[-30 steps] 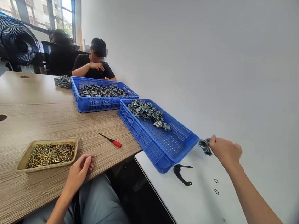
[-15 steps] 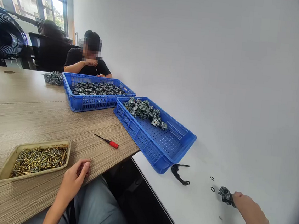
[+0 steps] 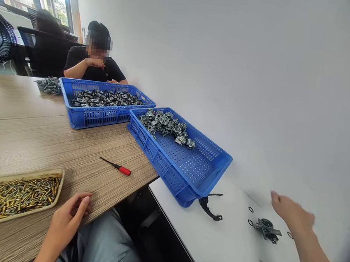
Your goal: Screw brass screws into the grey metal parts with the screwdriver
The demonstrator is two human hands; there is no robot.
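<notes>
Field note: my right hand (image 3: 291,212) hangs open and empty just beside the grey metal casting (image 3: 266,230), which lies among black O-rings (image 3: 250,222) on the white table (image 3: 228,245); my left hand (image 3: 66,215) rests loosely open on the wooden table's (image 3: 12,130) near edge, beside the tray of brass pins (image 3: 16,176).

Brass parts tray (image 3: 23,171) cut off, L edge
</notes>
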